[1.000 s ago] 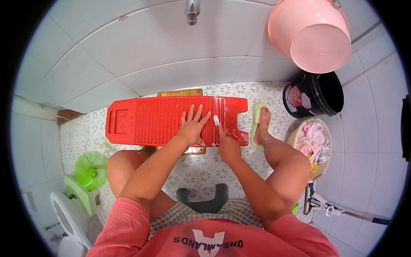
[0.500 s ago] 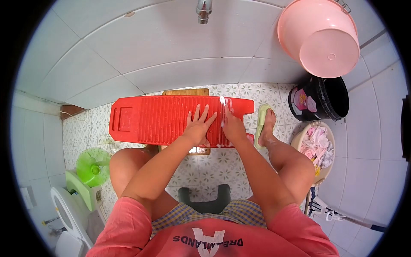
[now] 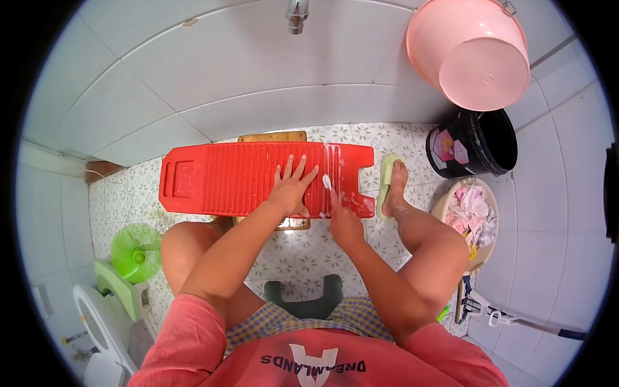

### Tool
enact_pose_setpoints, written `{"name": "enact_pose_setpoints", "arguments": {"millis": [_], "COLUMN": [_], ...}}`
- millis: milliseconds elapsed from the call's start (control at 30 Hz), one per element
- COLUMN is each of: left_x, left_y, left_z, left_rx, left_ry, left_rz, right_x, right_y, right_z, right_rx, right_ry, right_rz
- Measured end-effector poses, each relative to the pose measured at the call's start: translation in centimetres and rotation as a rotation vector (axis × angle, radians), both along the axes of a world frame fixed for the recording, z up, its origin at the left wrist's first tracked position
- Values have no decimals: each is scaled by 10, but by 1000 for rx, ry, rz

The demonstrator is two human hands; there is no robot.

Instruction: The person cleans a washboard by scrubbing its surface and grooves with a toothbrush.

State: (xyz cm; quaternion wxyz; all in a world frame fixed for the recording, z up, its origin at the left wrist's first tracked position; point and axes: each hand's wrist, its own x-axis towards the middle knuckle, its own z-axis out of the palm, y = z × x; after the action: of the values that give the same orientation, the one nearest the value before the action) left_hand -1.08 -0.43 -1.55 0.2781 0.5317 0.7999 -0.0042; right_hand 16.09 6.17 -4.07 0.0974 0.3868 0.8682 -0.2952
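Observation:
A red ridged washboard (image 3: 238, 180) lies across in front of my knees, resting on a wooden stool or board (image 3: 271, 137) that shows at its far and near edges. My left hand (image 3: 290, 188) lies flat on its ridges, fingers spread. In my right hand (image 3: 347, 222), near the board's near right edge, is a small brush with a white head, likely a toothbrush (image 3: 327, 182); my index finger runs along the handle, most of which is hidden. White foam streaks the grooves and the board's right end around the brush.
A pink bucket (image 3: 483, 74) hangs at upper right above a black bucket (image 3: 445, 151). Clothes fill a beige basin (image 3: 491, 245) beside my slippered foot (image 3: 394, 187). A tap (image 3: 296, 19) juts from the wall. At left are a green translucent dipper-like item (image 3: 138, 255) and a toilet (image 3: 97, 316).
My right hand has drawn the brush toward me, from the washboard's far edge to about its middle. My left hand stays spread on the ridges. The whole view has shifted slightly.

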Motion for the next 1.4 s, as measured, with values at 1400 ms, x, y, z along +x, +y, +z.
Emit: {"name": "enact_pose_setpoints", "arguments": {"millis": [1400], "left_x": [24], "left_y": [-18], "left_z": [-7], "left_rx": [104], "left_ry": [70], "left_rz": [-6], "right_x": [-40], "right_y": [30], "right_z": [-1], "right_rx": [51], "right_ry": [46], "right_rz": [3]}}
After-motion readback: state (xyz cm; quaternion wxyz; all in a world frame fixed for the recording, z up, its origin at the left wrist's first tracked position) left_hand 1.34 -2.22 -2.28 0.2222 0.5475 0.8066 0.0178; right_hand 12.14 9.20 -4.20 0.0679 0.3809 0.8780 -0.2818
